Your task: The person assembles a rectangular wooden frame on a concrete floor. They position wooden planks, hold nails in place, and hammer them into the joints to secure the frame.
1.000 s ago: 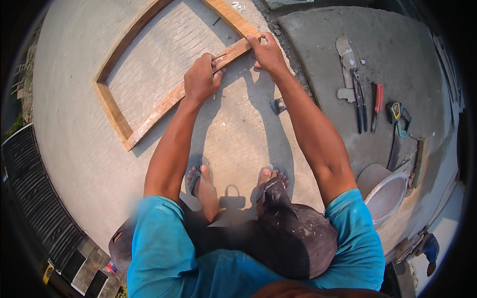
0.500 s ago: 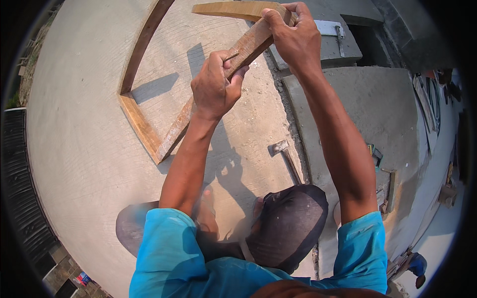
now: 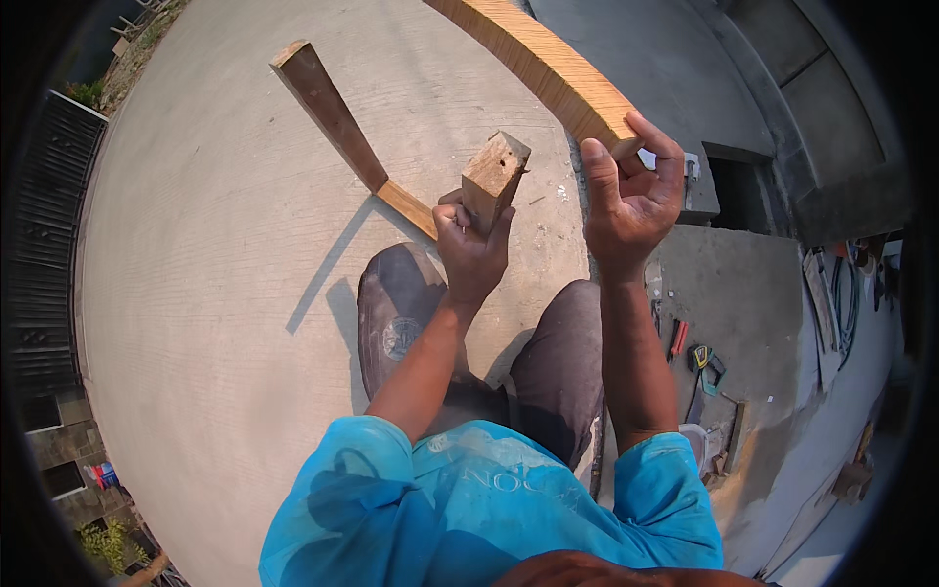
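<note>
My left hand (image 3: 471, 256) is closed around a brown wooden post (image 3: 489, 196), whose end face tilts up and shows small dark holes. Behind that hand a lighter wooden rail (image 3: 406, 207) runs to the foot of a dark brown board (image 3: 333, 117), which slants up to the far left. My right hand (image 3: 634, 210) grips the near end of a light striped plank (image 3: 548, 68) between thumb and fingers. This plank stretches to the upper left and out of the picture. A gap separates the plank's near end from the post.
On the grey slab at right lie a saw with a yellow and teal handle (image 3: 706, 367) and a red-handled tool (image 3: 679, 338). A dark square opening (image 3: 738, 191) lies beyond. My knees (image 3: 562, 342) are bent below my hands. A black fence (image 3: 49, 245) lines the far left.
The plank and the post met at a corner before; now they are apart. The post's end has swung up toward me. The hammer on the ground no longer shows.
</note>
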`<action>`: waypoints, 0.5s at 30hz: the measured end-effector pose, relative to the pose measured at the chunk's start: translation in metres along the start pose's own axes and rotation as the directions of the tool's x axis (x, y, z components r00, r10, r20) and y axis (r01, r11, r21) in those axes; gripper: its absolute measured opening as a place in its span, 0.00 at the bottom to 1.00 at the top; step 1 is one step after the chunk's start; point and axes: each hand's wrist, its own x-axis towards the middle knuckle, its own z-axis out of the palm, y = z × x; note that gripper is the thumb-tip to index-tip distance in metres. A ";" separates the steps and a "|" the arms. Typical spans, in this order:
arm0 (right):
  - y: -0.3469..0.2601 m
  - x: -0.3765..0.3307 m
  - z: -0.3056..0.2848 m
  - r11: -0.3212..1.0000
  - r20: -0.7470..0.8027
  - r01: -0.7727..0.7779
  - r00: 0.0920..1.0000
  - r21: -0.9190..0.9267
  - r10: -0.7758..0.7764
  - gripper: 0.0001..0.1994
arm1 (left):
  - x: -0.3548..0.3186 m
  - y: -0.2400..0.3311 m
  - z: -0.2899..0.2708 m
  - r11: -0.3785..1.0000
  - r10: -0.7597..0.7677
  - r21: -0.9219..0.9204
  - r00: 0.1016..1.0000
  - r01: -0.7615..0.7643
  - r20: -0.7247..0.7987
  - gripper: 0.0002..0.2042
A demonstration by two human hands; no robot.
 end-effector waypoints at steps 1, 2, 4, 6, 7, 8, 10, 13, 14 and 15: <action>-0.006 -0.003 0.008 0.999 0.015 0.010 1.000 0.036 -0.011 0.21 | -0.002 -0.008 -0.009 0.996 0.025 0.089 0.999 -0.022 -0.028 0.25; -0.011 -0.009 0.017 0.998 0.051 0.060 0.997 0.016 -0.061 0.21 | -0.007 -0.006 -0.019 0.996 0.011 0.093 1.000 -0.010 -0.013 0.25; -0.019 -0.017 0.033 0.985 0.127 0.175 0.977 0.002 -0.174 0.21 | -0.011 -0.001 -0.034 0.995 0.002 0.104 1.000 -0.003 0.006 0.25; -0.027 -0.025 0.043 0.971 0.185 0.228 0.960 -0.075 -0.211 0.25 | -0.016 0.002 -0.040 0.999 -0.013 0.032 1.000 0.013 0.003 0.24; -0.029 -0.029 0.048 0.960 0.219 0.260 0.948 -0.107 -0.232 0.25 | -0.015 0.005 -0.044 0.998 0.018 0.061 1.000 -0.019 0.013 0.24; -0.033 -0.031 0.054 0.944 0.256 0.297 0.933 -0.145 -0.254 0.26 | -0.013 0.011 -0.047 0.996 0.044 0.080 0.999 -0.046 0.025 0.24; -0.037 -0.039 0.063 0.935 0.296 0.298 0.926 -0.191 -0.235 0.26 | -0.012 0.022 -0.051 0.996 0.035 0.078 0.998 -0.039 0.053 0.22; -0.032 -0.047 0.066 0.897 0.333 0.389 0.891 -0.213 -0.307 0.25 | -0.009 0.034 -0.061 0.976 0.074 0.197 0.992 -0.093 0.102 0.22; -0.032 -0.048 0.064 0.919 0.314 0.341 0.910 -0.197 -0.271 0.25 | -0.005 0.037 -0.060 0.950 0.147 0.258 0.981 -0.176 0.127 0.23; -0.031 -0.048 0.062 0.939 0.295 0.292 0.927 -0.184 -0.231 0.24 | -0.001 0.039 -0.060 0.914 0.215 0.315 0.964 -0.256 0.159 0.24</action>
